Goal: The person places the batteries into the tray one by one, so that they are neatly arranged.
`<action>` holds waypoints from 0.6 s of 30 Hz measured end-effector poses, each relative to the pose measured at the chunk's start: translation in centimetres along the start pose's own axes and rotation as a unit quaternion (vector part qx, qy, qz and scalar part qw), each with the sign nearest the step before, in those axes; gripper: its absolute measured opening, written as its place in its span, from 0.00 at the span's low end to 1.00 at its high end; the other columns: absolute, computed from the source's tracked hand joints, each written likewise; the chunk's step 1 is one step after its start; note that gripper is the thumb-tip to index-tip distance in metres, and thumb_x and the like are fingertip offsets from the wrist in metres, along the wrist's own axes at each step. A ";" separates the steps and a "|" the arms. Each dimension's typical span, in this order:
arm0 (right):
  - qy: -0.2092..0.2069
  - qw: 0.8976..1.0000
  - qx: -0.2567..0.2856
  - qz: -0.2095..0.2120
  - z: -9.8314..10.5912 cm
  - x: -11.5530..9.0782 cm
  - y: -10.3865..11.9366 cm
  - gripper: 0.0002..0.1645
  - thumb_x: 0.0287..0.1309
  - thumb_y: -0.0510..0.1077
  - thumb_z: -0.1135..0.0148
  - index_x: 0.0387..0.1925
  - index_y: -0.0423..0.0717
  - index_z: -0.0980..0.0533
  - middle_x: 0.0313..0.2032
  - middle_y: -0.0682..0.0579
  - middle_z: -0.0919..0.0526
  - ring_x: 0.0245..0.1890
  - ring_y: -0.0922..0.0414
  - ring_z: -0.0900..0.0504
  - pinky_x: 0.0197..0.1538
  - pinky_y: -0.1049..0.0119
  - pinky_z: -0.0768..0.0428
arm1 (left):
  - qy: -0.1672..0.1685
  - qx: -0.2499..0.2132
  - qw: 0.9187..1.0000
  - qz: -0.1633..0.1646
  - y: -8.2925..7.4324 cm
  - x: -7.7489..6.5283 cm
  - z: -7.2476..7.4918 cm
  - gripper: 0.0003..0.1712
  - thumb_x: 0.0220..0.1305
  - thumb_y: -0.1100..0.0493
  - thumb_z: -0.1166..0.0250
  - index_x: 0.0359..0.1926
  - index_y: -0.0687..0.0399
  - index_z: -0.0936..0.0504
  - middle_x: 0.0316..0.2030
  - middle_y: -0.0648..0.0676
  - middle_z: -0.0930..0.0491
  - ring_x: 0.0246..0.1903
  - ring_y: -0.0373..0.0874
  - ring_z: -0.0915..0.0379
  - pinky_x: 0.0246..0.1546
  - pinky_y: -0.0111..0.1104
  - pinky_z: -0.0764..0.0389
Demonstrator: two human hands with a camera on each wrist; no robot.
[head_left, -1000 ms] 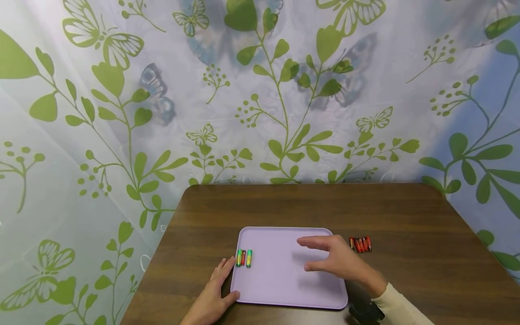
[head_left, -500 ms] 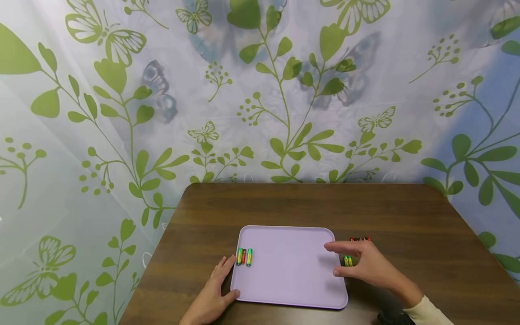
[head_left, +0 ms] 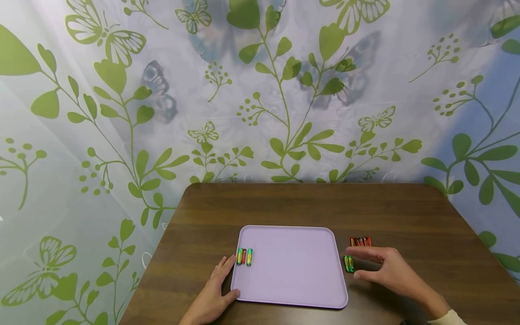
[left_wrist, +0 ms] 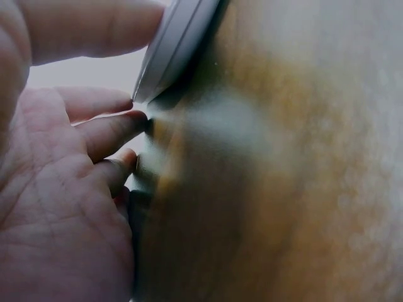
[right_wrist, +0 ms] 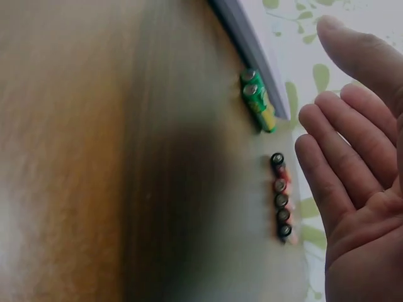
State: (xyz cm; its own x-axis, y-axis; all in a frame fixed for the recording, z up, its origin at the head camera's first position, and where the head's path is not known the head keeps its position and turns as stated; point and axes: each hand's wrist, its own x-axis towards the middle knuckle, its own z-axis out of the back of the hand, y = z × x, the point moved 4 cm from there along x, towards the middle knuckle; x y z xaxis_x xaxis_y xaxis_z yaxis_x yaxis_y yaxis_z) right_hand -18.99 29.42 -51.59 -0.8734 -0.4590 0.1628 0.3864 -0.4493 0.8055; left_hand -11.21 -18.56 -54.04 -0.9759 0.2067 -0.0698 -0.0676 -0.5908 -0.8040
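A lilac tray (head_left: 292, 266) lies on the table. My left hand (head_left: 213, 291) rests at its left edge, thumb and fingers touching the rim; the left wrist view shows the thumb (left_wrist: 94, 31) against the tray's side. Inside the tray near that edge lie two green batteries (head_left: 249, 257) with a red battery (head_left: 243, 256) between them. My right hand (head_left: 390, 273) hovers over the table right of the tray, holding nothing, fingers extended and thumb apart. Two green batteries (head_left: 348, 263) lie side by side just off its fingertips, next to the tray's right edge.
Behind the green pair, a row of several red batteries (head_left: 360, 241) lies on the table, with black ends showing in the right wrist view. A brown wooden table (head_left: 308, 203) carries everything. A curtain (head_left: 260, 90) printed with leaves and butterflies hangs behind it.
My right hand has moved right, from above the tray to beside the two green batteries, which were hidden behind it at first. The left hand stays at the tray's edge.
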 end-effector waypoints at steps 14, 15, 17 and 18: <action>-0.016 0.997 -0.055 -0.046 -0.1 -0.1 -2.3 0.35 0.54 0.54 0.14 0.63 0.53 0.14 0.57 0.57 0.07 0.59 0.67 0.12 0.57 0.83 0.21 | 0.001 0.003 1.000 -0.008 0.3 0.3 0.1 0.52 0.65 0.61 0.25 0.86 0.51 0.38 0.83 0.64 0.37 0.85 0.72 0.56 0.75 0.77 0.47; -0.018 0.997 -0.061 -0.042 -0.1 -0.1 -2.3 0.35 0.54 0.54 0.14 0.63 0.54 0.14 0.57 0.57 0.07 0.59 0.68 0.12 0.57 0.84 0.22 | 0.002 0.003 1.000 -0.007 0.3 0.3 0.1 0.52 0.65 0.61 0.25 0.86 0.51 0.38 0.83 0.64 0.37 0.85 0.72 0.56 0.75 0.77 0.47; -0.024 0.997 -0.067 -0.036 -0.2 0.1 -2.3 0.34 0.53 0.54 0.13 0.62 0.55 0.13 0.56 0.57 0.07 0.58 0.68 0.12 0.57 0.85 0.23 | 0.003 0.001 1.000 -0.003 0.3 0.3 0.1 0.52 0.66 0.61 0.25 0.86 0.51 0.38 0.84 0.64 0.38 0.86 0.72 0.57 0.76 0.77 0.48; -0.026 0.997 -0.070 -0.032 -0.3 0.2 -2.2 0.34 0.53 0.54 0.13 0.62 0.55 0.13 0.56 0.57 0.07 0.58 0.69 0.12 0.57 0.85 0.23 | 0.003 0.001 1.000 -0.003 0.3 0.3 0.1 0.52 0.66 0.62 0.25 0.86 0.51 0.39 0.84 0.64 0.38 0.86 0.72 0.57 0.76 0.78 0.48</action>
State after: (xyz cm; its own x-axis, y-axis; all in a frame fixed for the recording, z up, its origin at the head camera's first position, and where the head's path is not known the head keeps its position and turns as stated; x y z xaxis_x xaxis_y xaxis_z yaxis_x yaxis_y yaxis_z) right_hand -19.94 30.14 -53.51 -0.9102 -0.3874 0.1461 0.3641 -0.5809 0.7280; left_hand -11.58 -18.79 -54.23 -0.9742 0.2147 -0.0691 -0.0735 -0.5920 -0.8026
